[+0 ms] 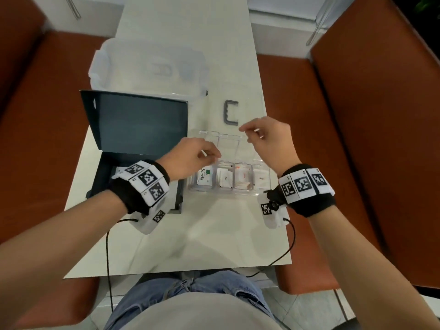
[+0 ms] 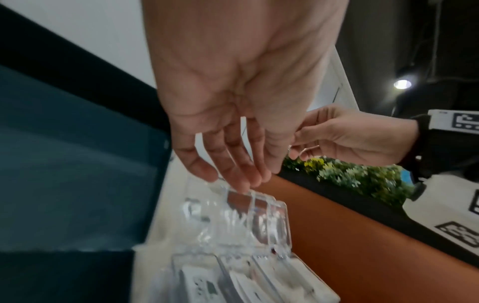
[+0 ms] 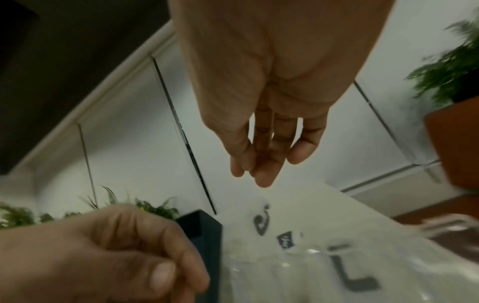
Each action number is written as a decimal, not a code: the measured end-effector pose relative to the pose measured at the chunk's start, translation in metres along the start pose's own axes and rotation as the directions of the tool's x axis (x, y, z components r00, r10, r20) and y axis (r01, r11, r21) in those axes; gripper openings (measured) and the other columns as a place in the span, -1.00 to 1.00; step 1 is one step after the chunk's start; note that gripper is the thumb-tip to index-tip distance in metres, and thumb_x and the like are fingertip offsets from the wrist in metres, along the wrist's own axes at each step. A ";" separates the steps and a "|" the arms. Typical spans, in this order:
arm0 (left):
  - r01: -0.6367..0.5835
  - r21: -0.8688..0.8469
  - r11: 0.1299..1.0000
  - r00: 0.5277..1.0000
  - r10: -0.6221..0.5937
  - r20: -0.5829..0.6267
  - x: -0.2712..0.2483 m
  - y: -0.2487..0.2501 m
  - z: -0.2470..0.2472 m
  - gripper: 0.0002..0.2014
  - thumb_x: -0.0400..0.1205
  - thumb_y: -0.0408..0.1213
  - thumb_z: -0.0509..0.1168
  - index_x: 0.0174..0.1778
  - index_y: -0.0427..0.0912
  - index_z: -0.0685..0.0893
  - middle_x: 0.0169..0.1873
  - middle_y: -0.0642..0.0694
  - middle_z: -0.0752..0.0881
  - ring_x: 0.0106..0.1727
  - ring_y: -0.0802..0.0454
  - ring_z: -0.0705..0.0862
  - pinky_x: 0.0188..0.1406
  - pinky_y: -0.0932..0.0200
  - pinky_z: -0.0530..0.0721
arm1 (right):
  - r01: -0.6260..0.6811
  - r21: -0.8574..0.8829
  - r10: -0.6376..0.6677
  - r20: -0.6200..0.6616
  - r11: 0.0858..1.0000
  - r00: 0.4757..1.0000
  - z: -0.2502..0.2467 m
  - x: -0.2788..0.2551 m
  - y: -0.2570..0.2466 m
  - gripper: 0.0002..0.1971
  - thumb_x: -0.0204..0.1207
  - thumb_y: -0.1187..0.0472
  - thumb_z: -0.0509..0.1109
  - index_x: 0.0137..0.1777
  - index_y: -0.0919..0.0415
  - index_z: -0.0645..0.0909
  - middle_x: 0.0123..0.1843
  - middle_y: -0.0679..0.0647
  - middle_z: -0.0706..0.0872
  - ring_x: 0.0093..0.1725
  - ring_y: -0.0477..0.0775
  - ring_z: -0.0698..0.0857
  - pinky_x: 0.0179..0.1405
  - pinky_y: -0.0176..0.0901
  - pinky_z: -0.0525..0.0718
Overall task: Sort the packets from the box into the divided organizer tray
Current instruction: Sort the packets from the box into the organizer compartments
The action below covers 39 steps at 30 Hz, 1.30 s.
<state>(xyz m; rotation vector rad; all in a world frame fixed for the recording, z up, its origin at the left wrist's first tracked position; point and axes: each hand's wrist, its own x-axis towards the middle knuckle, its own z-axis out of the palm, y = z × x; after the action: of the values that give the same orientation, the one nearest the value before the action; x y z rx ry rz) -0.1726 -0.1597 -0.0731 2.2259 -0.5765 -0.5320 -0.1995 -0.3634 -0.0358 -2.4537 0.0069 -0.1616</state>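
A clear divided organizer tray (image 1: 228, 195) lies on the white table in front of me, with packets in all of its near compartments, a Stevia packet (image 1: 204, 178) in the leftmost. Its clear hinged lid (image 1: 226, 144) stands tilted up behind them. My left hand (image 1: 209, 156) pinches the lid's left edge; in the left wrist view its fingertips (image 2: 243, 180) meet on the lid (image 2: 259, 221). My right hand (image 1: 246, 133) hovers by the lid's far right corner, fingers loosely together (image 3: 256, 172), with nothing seen in them. The dark box (image 1: 114, 177) stands open at the left; the part of its inside that shows is bare.
The box's flap (image 1: 140, 122) stands open behind it. A large clear plastic bin (image 1: 147, 65) sits at the back of the table, with a grey handle (image 1: 231, 113) on a clear cover to its right. Orange seats (image 1: 333, 163) flank the narrow table.
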 end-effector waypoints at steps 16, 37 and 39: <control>0.411 0.443 0.797 0.870 -0.488 0.071 -0.073 -0.147 -0.068 -0.65 0.67 -0.29 0.28 0.37 -0.32 0.57 0.30 -0.30 0.63 0.31 -0.23 0.60 0.26 0.05 0.57 | 0.255 -0.315 0.095 0.779 0.914 0.619 0.221 0.023 -0.103 -0.65 0.56 0.41 0.28 0.35 0.28 0.59 0.33 0.27 0.63 0.26 0.27 0.64 0.27 -0.05 0.59; 0.370 0.701 0.610 0.799 -0.594 0.096 -0.063 -0.162 -0.029 -0.26 0.63 -0.41 0.32 0.65 -0.33 0.04 0.60 -0.39 0.04 0.59 -0.40 0.19 0.52 -0.12 0.27 | 0.365 -0.457 0.162 0.775 0.811 0.611 0.276 -0.006 -0.085 0.09 0.19 0.32 0.65 0.58 -0.03 -0.01 0.32 0.22 0.23 0.17 0.42 0.52 -0.15 0.17 0.65; 0.343 0.744 0.574 0.805 -0.588 0.082 -0.063 -0.168 -0.021 -0.18 0.65 -0.33 0.31 0.66 -0.35 -0.11 0.62 -0.46 -0.02 0.63 -0.39 0.08 0.57 -0.13 0.15 | 0.355 -0.460 0.168 0.772 0.814 0.613 0.276 -0.006 -0.088 0.04 0.23 0.32 0.64 0.58 0.08 0.03 0.32 0.24 0.26 0.17 0.43 0.54 -0.11 0.19 0.66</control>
<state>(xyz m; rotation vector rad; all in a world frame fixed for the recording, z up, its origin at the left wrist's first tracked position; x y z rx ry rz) -0.1728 -0.0112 -0.1759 3.1005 -0.3482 -1.1315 -0.1758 -0.1214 -0.1932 -2.9029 -0.5559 1.0689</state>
